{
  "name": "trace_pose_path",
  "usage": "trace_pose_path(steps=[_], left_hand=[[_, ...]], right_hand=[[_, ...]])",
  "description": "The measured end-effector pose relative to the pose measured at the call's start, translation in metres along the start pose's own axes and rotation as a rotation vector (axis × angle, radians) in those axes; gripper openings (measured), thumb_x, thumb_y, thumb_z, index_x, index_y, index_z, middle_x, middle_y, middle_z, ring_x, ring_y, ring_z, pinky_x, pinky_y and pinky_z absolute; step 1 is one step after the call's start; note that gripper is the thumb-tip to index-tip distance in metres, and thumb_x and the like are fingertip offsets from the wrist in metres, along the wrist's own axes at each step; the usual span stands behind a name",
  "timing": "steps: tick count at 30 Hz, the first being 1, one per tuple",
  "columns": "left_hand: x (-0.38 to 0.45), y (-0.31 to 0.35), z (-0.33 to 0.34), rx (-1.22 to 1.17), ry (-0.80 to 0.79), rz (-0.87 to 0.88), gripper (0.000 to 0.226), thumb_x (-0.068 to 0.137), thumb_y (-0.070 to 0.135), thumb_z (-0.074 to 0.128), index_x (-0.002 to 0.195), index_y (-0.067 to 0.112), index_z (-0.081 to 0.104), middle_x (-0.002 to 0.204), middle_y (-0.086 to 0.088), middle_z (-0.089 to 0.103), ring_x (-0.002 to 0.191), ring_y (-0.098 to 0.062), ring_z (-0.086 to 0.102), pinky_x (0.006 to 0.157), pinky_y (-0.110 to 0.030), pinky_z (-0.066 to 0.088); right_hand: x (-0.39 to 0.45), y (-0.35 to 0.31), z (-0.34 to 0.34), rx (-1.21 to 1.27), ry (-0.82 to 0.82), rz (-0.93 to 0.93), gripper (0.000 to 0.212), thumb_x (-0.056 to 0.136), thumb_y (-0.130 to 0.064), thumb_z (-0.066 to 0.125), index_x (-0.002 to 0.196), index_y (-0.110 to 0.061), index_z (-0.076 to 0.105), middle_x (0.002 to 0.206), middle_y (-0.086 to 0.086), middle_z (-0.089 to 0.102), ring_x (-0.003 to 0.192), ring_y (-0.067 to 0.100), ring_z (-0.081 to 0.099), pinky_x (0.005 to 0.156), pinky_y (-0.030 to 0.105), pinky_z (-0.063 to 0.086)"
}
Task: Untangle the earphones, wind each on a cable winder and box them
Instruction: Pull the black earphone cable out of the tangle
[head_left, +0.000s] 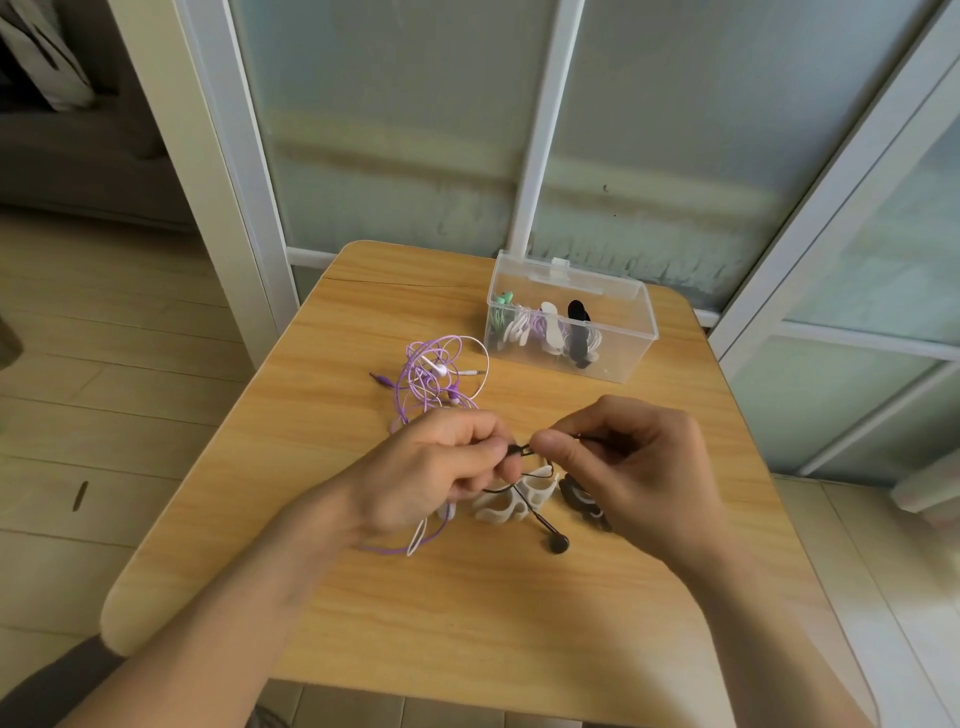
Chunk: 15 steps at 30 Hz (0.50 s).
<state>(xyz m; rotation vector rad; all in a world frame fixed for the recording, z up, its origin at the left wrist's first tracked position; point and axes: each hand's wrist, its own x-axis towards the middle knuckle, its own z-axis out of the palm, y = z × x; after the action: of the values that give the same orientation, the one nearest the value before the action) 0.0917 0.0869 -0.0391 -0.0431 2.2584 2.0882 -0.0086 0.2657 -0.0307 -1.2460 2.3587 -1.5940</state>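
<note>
A black earphone cable (522, 451) is being pinched between the curled fingers of the left hand (436, 467) and the right hand (628, 462), its earbud (557, 543) lying on the wooden table (467, 613). White cable winders (511, 501) are lying beneath. A purple and white tangle (441, 379) is sitting beside a clear box (571, 317) near frosted glass doors (415, 130).

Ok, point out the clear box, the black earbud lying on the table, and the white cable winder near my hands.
clear box (631, 347), head view, on its front right wall.
black earbud (557, 544), head view, on its round head.
white cable winder (503, 508), head view, on its middle.
</note>
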Motion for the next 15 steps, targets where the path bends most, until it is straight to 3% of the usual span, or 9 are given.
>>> trace_pose_path(steps=[5, 10, 12, 15], left_hand=[[-0.001, -0.003, -0.009, -0.176, -0.088, -0.092, 0.020, 0.092, 0.025, 0.047, 0.080, 0.010, 0.053, 0.059, 0.008, 0.041, 0.050, -0.008, 0.024, 0.049, -0.022, 0.018], [-0.004, 0.001, -0.009, -0.508, -0.154, 0.004, 0.019, 0.094, 0.022, 0.049, 0.084, 0.015, 0.064, 0.072, -0.002, 0.055, 0.050, -0.011, 0.046, 0.047, -0.022, 0.026], [-0.002, 0.002, -0.005, -0.602, -0.110, 0.095, 0.016, 0.092, 0.018, 0.051, 0.092, 0.013, 0.066, 0.083, -0.006, 0.066, 0.064, -0.015, 0.060, 0.046, -0.019, 0.032], [0.002, 0.002, -0.001, -0.792, -0.011, 0.196, 0.007, 0.093, 0.007, 0.048, 0.099, 0.008, 0.051, 0.114, -0.016, 0.070, 0.101, -0.026, 0.070, 0.052, -0.020, 0.039]], right_hand=[[0.000, 0.003, 0.004, -0.053, -0.024, 0.000, 0.016, 0.084, -0.033, 0.076, 0.076, -0.018, 0.076, 0.054, -0.023, 0.058, 0.047, 0.003, 0.053, 0.051, 0.008, 0.034], [0.000, 0.010, 0.008, -0.232, -0.041, -0.034, 0.041, 0.098, -0.040, 0.058, 0.074, -0.009, 0.069, 0.053, -0.001, 0.051, 0.049, 0.014, 0.044, 0.047, 0.021, 0.032], [-0.003, 0.008, 0.014, -0.268, -0.061, -0.067, 0.046, 0.103, -0.042, 0.050, 0.074, -0.008, 0.064, 0.052, -0.003, 0.047, 0.051, 0.018, 0.042, 0.048, 0.027, 0.034], [-0.007, 0.006, 0.026, -0.300, -0.130, -0.111, 0.031, 0.104, -0.037, 0.046, 0.089, -0.013, 0.060, 0.053, -0.012, 0.044, 0.050, 0.014, 0.040, 0.050, 0.032, 0.036]])
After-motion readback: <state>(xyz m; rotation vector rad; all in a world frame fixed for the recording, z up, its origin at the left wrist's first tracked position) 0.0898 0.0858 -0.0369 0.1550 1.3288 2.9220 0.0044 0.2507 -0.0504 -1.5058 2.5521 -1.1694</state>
